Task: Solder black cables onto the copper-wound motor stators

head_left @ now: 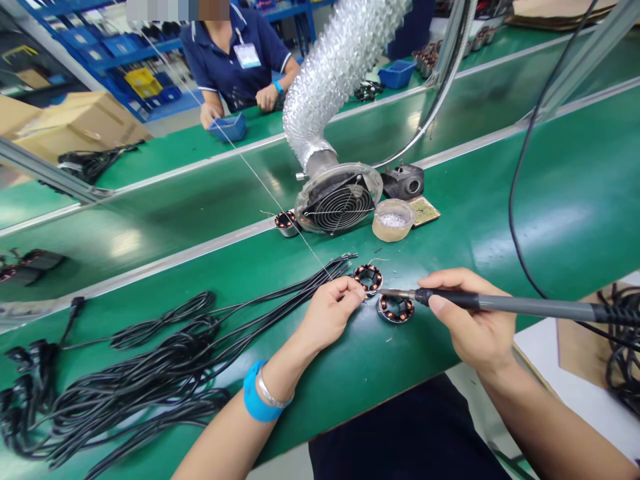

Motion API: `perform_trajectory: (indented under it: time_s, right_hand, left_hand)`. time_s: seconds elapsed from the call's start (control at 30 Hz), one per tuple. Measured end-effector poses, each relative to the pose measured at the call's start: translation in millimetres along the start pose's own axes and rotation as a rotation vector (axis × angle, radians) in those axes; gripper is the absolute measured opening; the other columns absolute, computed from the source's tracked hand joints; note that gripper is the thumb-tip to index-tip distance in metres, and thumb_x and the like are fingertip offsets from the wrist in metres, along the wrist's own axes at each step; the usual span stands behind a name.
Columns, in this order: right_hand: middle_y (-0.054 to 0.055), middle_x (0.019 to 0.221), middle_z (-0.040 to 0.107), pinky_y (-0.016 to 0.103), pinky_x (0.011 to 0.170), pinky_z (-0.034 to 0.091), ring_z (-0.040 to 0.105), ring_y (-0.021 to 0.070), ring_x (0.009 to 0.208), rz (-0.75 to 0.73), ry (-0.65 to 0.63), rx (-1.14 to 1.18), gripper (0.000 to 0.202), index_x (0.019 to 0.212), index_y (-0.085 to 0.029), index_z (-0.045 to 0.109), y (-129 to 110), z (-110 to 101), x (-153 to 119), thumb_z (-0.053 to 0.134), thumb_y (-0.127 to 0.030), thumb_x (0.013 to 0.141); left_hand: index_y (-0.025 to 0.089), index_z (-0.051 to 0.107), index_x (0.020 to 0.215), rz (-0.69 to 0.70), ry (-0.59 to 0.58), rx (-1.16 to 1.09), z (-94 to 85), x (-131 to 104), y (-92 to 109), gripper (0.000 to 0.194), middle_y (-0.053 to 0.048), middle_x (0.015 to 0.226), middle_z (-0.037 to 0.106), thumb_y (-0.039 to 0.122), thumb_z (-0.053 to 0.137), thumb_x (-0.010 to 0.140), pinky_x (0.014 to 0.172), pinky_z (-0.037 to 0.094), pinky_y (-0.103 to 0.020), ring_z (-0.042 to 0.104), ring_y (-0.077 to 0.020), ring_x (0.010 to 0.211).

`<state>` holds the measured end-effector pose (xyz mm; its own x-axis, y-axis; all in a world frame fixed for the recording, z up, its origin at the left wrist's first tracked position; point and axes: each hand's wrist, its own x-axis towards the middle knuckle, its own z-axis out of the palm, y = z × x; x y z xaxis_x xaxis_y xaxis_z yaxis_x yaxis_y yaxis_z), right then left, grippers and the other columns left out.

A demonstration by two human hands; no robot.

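Note:
My right hand (475, 323) is closed around the dark grip of a soldering iron (500, 303), its tip pointing left. My left hand (334, 308) pinches a thin solder wire (270, 192) that slants down from the upper left. Fingertips and iron tip meet beside two motor stators with copper windings, one stator (368, 277) behind and another stator (396, 309) in front. Small ends at the fingertips are too fine to make out. Just left of the hand lie the stripped ends of several black power cords (200, 340).
A fume extractor fan (343, 205) on a silver duct (320, 87) stands behind the stators. Near it are another stator (287, 224), a round tub (393, 220), a sponge (425, 211) and an iron holder (404, 181). A co-worker (235, 60) sits across, one hand at a blue bin (229, 127).

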<state>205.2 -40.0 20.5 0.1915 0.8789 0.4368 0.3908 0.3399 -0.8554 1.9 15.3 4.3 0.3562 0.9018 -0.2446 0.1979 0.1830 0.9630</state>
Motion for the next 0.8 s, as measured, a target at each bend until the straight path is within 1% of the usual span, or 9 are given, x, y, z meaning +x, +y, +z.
perform_trajectory:
  time_s: [0.2,0.43,0.57,0.7,0.8]
  right_hand:
    - [-0.002,0.071,0.067,0.024,0.047,0.043,0.058,0.0145,0.057,0.0,-0.012,-0.017,0.012,0.088,-0.024,0.071,0.7,1.8,0.2,0.063,-0.019,0.081]
    - [-0.001,0.072,0.068,0.024,0.048,0.045,0.06,0.0153,0.058,-0.017,-0.012,-0.022,0.012,0.089,-0.023,0.071,-0.6,2.8,0.7,0.063,-0.02,0.081]
    - [-0.002,0.073,0.068,0.023,0.051,0.048,0.061,0.0137,0.059,-0.038,-0.037,-0.001,0.012,0.091,-0.022,0.069,-3.2,4.1,0.9,0.062,-0.018,0.082]
    - [-0.002,0.075,0.069,0.023,0.056,0.049,0.062,0.0122,0.061,-0.092,-0.062,-0.046,0.011,0.091,-0.022,0.067,-8.0,5.0,0.9,0.062,-0.017,0.082]
    - [-0.001,0.078,0.068,0.024,0.058,0.049,0.062,0.0125,0.063,-0.177,-0.093,-0.092,0.014,0.093,-0.02,0.067,-14.1,5.5,0.4,0.061,-0.015,0.081]
  left_hand:
    - [0.016,0.061,0.073,0.014,-0.007,0.005,-0.1,0.0,1.0,0.018,0.003,0.066,0.053,0.033,0.058,0.079,0.058,0.033,-0.023,0.042,-0.0114,0.062]
    - [0.017,0.06,0.072,0.027,-0.001,0.015,-0.8,-0.5,-1.0,0.019,0.002,0.067,0.052,0.034,0.058,0.08,0.06,0.035,-0.023,0.042,-0.0117,0.064]
    - [0.017,0.06,0.073,0.029,-0.015,0.013,-0.7,-0.2,-2.4,0.019,0.002,0.068,0.052,0.033,0.057,0.081,0.061,0.035,-0.023,0.043,-0.0116,0.065]
    - [0.017,0.06,0.073,0.041,-0.024,0.017,-0.4,0.0,-2.2,0.018,0.002,0.069,0.053,0.033,0.057,0.081,0.062,0.036,-0.023,0.043,-0.0117,0.066]
    - [0.017,0.059,0.072,0.044,-0.029,0.015,-0.1,-0.3,-2.0,0.02,0.002,0.068,0.052,0.034,0.057,0.082,0.062,0.035,-0.023,0.042,-0.0115,0.065]
